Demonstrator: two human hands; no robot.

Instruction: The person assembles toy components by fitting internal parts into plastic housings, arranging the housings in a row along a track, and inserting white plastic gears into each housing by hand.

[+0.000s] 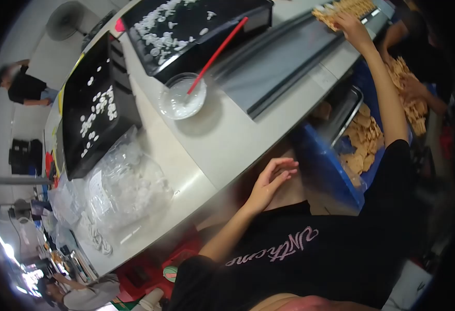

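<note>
My right hand [351, 30] reaches to the far end of the table, its fingers bent onto a row of tan flat pieces [359, 9]. Those pieces sit at the end of a long grey tray-like panel [284, 59]. My left hand [273, 181] hovers in front of the table edge, fingers loosely apart and nothing in it. Beneath my right arm, a blue bin [331, 163] holds more tan pieces [365, 142] and a dark metal-rimmed tray [347, 114]. What my right fingertips pinch is partly hidden.
A clear bowl [173, 111] of whitish liquid with a red stick [222, 52] stands on the white table [196, 150]. Black trays [72, 124] hold small white pieces. A plastic bag [123, 181] lies nearby. At right, another person's hand [414, 88] touches tan pieces.
</note>
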